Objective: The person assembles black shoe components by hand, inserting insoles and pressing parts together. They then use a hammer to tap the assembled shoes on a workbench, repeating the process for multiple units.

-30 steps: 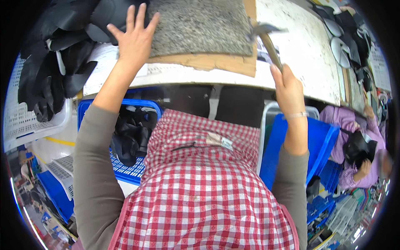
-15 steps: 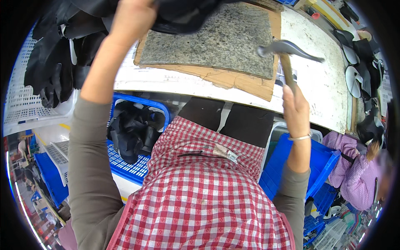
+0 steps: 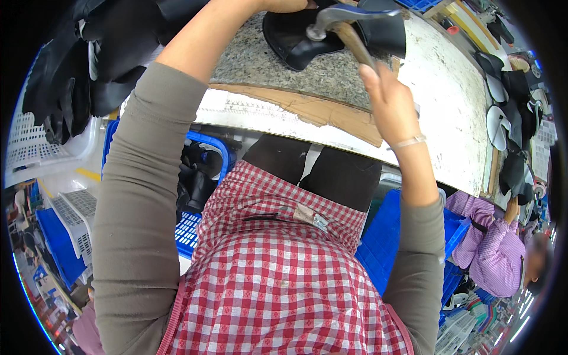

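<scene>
My right hand point(image 3: 393, 106) is closed round the wooden handle of a hammer point(image 3: 353, 42), whose metal head has a round face and a long curved claw. The hammer head hovers over or rests against a black leather shoe upper point(image 3: 296, 44); which one I cannot tell. The upper lies on a speckled stone slab point(image 3: 284, 89), and another part of it, or a second black piece point(image 3: 384, 35), extends to the right. At the top edge my left hand point(image 3: 284, 5) grips the upper's far side, partly cut off by the picture's edge.
Cardboard point(image 3: 331, 115) sits under the slab on a white worktable point(image 3: 449, 118). Black pieces overhang a white basket point(image 3: 35, 145) at left. Blue crates point(image 3: 378, 236) stand below. More cut pieces point(image 3: 503, 127) lie at right, near a person in a purple checked sleeve point(image 3: 497, 260).
My left hand has moved right, bringing the black upper down onto the slab. My right hand has carried the hammer left and away from me, over the upper.
</scene>
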`<control>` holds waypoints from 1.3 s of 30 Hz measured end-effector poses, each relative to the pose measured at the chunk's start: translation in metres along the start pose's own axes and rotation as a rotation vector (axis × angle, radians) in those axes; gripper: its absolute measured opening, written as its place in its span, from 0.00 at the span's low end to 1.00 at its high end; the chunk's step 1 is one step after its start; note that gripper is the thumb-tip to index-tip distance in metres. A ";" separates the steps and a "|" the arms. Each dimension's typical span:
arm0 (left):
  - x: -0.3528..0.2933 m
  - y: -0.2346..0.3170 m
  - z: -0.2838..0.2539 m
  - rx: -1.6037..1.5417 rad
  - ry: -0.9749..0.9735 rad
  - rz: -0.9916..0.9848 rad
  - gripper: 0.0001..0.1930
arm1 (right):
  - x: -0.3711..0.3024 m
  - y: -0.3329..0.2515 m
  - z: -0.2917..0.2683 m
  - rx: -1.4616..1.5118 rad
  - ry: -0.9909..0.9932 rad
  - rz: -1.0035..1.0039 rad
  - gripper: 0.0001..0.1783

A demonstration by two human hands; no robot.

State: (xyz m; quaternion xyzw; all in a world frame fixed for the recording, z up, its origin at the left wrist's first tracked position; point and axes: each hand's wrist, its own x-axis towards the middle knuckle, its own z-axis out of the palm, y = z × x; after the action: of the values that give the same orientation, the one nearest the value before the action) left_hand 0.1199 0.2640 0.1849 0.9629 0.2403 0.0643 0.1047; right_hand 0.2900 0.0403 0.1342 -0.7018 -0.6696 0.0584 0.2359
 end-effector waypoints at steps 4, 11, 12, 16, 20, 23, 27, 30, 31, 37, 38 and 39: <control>-0.015 -0.017 0.012 -0.069 0.107 0.031 0.29 | 0.028 -0.010 0.013 -0.185 -0.113 -0.068 0.29; -0.024 -0.032 0.021 -0.162 0.279 0.161 0.30 | 0.036 0.000 0.012 -0.154 -0.128 -0.126 0.29; -0.018 -0.032 0.015 -0.147 0.277 0.170 0.30 | 0.040 0.002 0.014 -0.176 -0.041 -0.091 0.29; -0.013 -0.010 -0.006 -0.076 0.337 0.279 0.29 | 0.027 0.019 -0.003 -0.031 0.030 -0.048 0.29; -0.011 0.016 -0.022 -0.026 0.230 0.199 0.33 | 0.012 0.030 0.003 -0.041 0.041 -0.039 0.29; -0.014 0.031 -0.005 -0.002 0.478 0.415 0.38 | -0.011 0.041 0.000 -0.065 0.102 0.060 0.27; -0.019 0.034 0.051 -0.208 0.573 0.038 0.35 | -0.034 0.057 0.003 0.039 0.155 0.159 0.26; -0.020 0.029 0.092 -0.536 0.609 -0.165 0.34 | -0.037 0.069 0.019 0.037 0.127 0.225 0.26; -0.019 0.029 0.105 -0.717 0.566 -0.247 0.34 | -0.035 0.072 0.026 0.019 0.119 0.238 0.26; -0.012 0.038 0.118 -0.845 0.466 -0.468 0.28 | -0.022 0.068 0.037 0.118 0.035 0.313 0.28; -0.012 0.036 0.102 -0.550 0.533 -0.430 0.27 | -0.027 0.062 0.031 0.149 0.017 0.291 0.29; -0.011 0.034 0.083 -0.229 0.717 -0.314 0.26 | -0.033 0.054 0.023 0.174 -0.002 0.280 0.29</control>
State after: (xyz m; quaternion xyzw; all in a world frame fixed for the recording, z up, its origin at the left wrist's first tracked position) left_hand 0.1401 0.2152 0.1116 0.8131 0.3970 0.4057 0.1292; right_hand 0.3274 0.0140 0.0843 -0.7651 -0.5580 0.1490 0.2846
